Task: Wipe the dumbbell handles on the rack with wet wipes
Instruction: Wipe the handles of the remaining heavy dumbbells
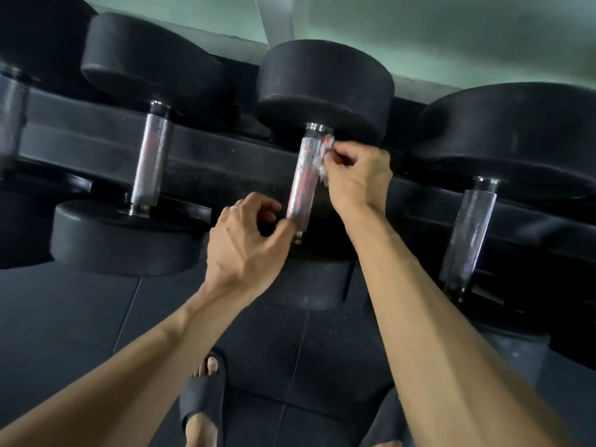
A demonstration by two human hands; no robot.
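Note:
A black dumbbell lies across the rack [200, 162] in the middle, its knurled metal handle [301, 182] streaked with red marks. My right hand [358, 179] pinches a crumpled wet wipe [322, 159], stained red, against the far right side of that handle, just below the far weight head [325, 88]. My left hand [245, 243] is at the handle's near end, with its thumb touching the metal and its fingers curled loosely beside it.
Another dumbbell with a bare metal handle [151, 159] rests to the left, and one more handle [464, 233] to the right. Dark rubber floor tiles [80, 317] lie below, where my sandalled foot [203, 401] stands.

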